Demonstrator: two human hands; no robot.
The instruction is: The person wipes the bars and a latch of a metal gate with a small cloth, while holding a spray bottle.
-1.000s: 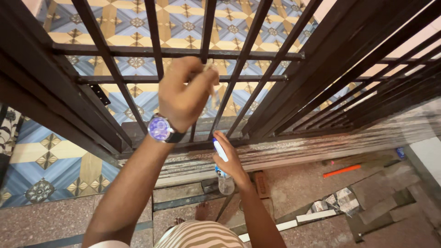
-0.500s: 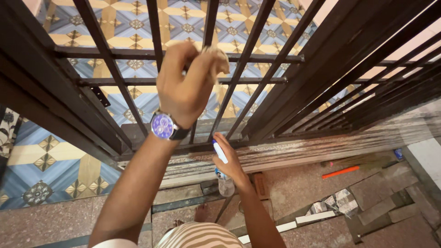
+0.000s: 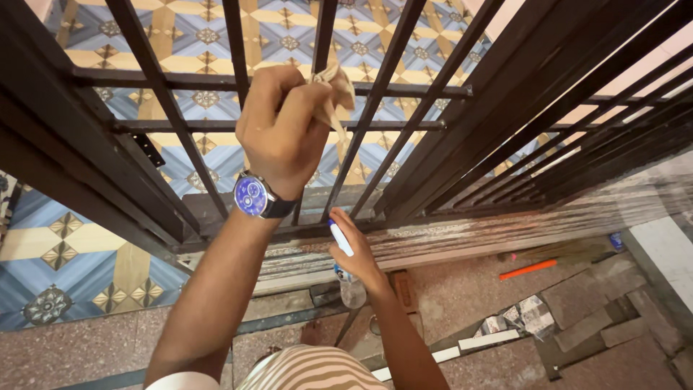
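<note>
- My left hand (image 3: 278,133) is fisted tight on a rag (image 3: 333,81), pressed against a gate bar (image 3: 323,43).
- My right hand (image 3: 355,253) grips a spray bottle (image 3: 351,289), low beside the sill.

An orange stick (image 3: 528,269) lies on the speckled stone floor (image 3: 462,296). Beyond it, blue-and-yellow patterned tiles (image 3: 65,245) spread out.
</note>
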